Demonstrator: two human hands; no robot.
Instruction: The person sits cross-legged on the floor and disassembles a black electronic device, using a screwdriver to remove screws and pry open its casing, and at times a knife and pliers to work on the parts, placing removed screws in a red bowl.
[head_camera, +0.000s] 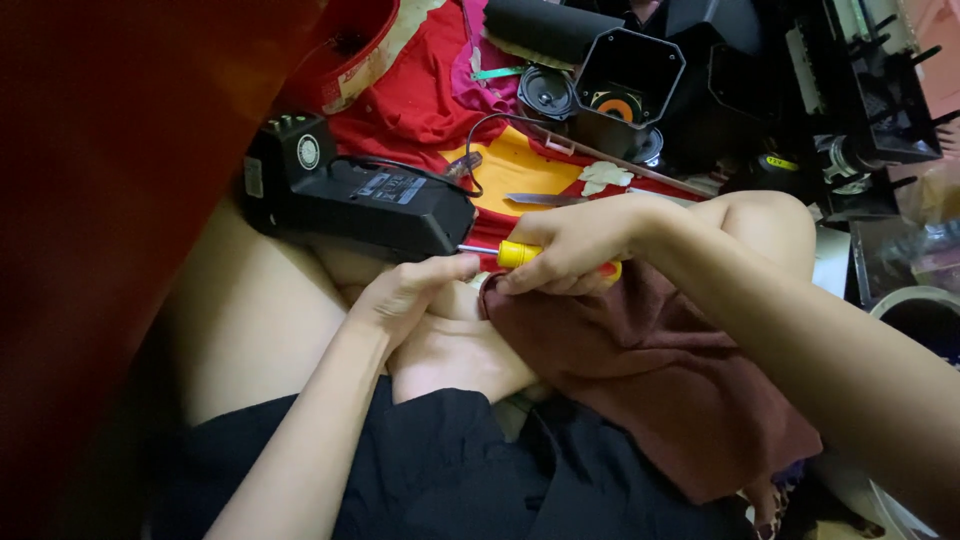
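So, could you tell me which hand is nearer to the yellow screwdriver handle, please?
Right. The right hand is wrapped around the yellow screwdriver handle; the left hand lies just below its shaft, beside the black device.

Dim, cluttered floor spread with red cloth (420, 100)

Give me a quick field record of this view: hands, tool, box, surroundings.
right hand: wrapped around the screwdriver's yellow handle
screwdriver: lies level, shaft pointing at the black box's end
left hand: under the shaft, fingers touching the box's lower corner
black box: on the person's lap, cable running off its top
maroon cloth: draped over the right thigh
behind: speaker cone, open black housing, red cloth
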